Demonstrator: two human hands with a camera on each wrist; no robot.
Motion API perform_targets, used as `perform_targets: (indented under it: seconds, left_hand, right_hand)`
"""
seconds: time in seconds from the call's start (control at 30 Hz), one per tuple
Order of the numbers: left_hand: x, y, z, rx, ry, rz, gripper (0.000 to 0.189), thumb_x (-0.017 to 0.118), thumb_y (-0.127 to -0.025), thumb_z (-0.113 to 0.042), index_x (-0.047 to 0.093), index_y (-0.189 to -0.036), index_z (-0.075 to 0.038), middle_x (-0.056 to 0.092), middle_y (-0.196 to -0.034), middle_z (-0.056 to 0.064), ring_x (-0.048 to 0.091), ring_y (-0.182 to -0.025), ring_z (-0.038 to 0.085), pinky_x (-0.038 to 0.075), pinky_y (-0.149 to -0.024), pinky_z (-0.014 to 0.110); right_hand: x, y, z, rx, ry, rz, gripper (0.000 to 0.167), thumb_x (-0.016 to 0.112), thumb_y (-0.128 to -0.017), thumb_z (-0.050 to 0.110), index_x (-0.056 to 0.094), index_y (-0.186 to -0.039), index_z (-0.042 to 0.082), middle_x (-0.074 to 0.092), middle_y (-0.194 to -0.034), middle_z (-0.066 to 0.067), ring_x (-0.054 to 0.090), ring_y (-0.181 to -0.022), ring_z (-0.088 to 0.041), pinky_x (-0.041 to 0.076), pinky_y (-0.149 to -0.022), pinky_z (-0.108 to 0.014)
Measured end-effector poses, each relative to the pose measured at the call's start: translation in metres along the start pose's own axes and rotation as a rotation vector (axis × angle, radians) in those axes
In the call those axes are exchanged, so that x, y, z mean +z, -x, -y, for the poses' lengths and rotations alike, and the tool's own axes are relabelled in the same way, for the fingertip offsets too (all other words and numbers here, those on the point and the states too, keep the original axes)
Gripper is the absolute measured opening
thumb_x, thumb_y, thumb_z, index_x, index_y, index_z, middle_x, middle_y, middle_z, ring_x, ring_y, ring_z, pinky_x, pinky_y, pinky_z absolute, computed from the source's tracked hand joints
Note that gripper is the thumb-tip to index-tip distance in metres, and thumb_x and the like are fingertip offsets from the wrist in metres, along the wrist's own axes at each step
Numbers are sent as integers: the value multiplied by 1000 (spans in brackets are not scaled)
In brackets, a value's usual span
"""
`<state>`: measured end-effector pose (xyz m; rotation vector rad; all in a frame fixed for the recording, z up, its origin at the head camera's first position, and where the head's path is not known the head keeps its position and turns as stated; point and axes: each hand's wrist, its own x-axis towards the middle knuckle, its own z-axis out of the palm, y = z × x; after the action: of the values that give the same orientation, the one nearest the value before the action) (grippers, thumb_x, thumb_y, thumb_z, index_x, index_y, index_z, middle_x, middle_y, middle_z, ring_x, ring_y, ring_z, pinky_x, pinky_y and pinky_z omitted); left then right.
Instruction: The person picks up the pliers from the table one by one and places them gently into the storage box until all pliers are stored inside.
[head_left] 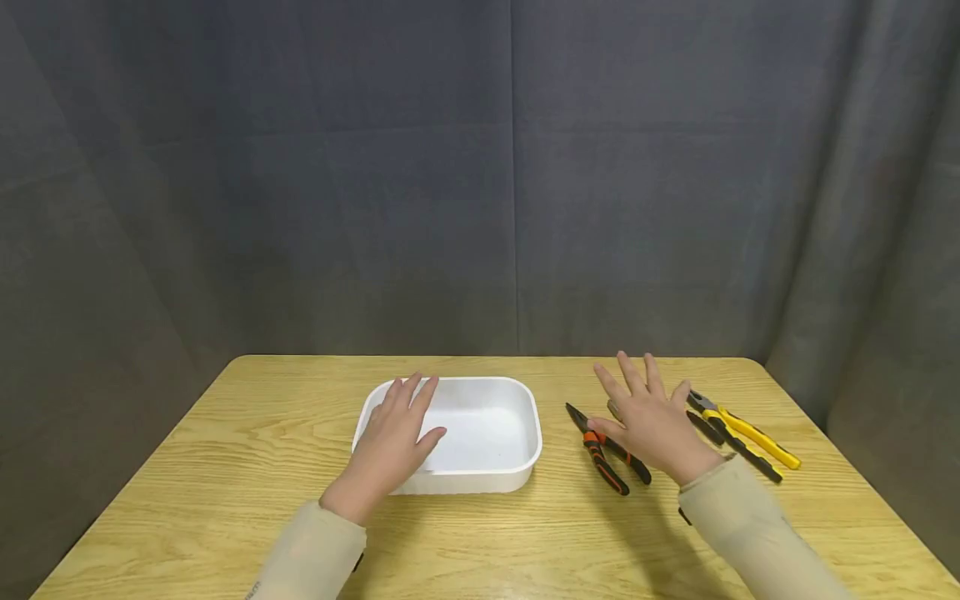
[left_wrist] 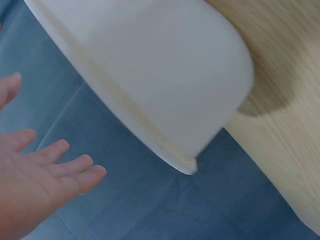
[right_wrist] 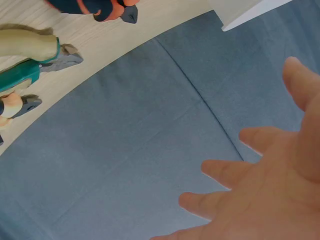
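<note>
My left hand [head_left: 385, 457] is held over the left part of a white rectangular tray [head_left: 480, 482], its fingers extended and nothing in them. Toward the right, my right hand [head_left: 656, 427] hovers with spread fingers above several pliers, holding none. Needle-nose pliers with red-and-black handles [head_left: 606, 472] lie just left of that hand, handles apart. Yellow-and-black pliers [head_left: 759, 439] lie on its right. Between them, another pair is mostly hidden by the hand in the head view; the right wrist view shows pliers with teal-and-beige handles [right_wrist: 22, 76].
Everything lies on a light wooden table [head_left: 225, 492] with rounded far corners. Dark grey-blue curtains [head_left: 420, 208] hang behind it and at both sides. The tray stands near the table's far edge, left of the pliers.
</note>
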<state>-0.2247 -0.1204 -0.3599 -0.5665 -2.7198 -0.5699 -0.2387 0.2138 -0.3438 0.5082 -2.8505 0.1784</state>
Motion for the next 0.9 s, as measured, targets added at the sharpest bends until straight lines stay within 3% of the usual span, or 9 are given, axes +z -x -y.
perform_targets:
  seconds: [0.17, 0.4, 0.7, 0.9]
  left_hand:
    - [-2, 5, 9, -25, 66, -50, 56, 65, -93, -12, 41, -141, 5, 39, -143, 27, 34, -134, 43, 34, -106, 53]
    - [-9, 12, 21, -113, 138, -48, 51, 61, -94, -9, 44, -140, 5, 42, -142, 26, 38, -132, 42, 36, -105, 53]
    - [-10, 15, 31, -145, 112, -74, 43, 60, -93, -4, 51, -134, 5, 48, -135, 26, 47, -124, 42, 42, -99, 53]
    - [-8, 12, 36, -215, 131, -63, 40, 57, -94, -3, 52, -132, 5, 50, -134, 26, 51, -120, 42, 45, -94, 54]
  right_hand:
    - [-2, 1, -4, 15, 11, 11, 75, 59, -94, 47, 31, -152, 8, 16, -155, -29, 6, -138, -57, 6, -89, -85]
    - [-6, 6, -12, 12, 54, -2, 75, 58, -94, 47, 33, -151, 6, 20, -153, -30, 10, -137, -58, 7, -90, -85]
    - [-9, 18, -24, -1, 111, -43, 71, 58, -94, 46, 39, -147, 4, 24, -150, -32, 15, -135, -59, 13, -88, -86]
    - [-9, 27, -33, -12, 136, -89, 68, 63, -92, 41, 43, -144, 3, 30, -147, -32, 22, -132, -59, 18, -85, -85]
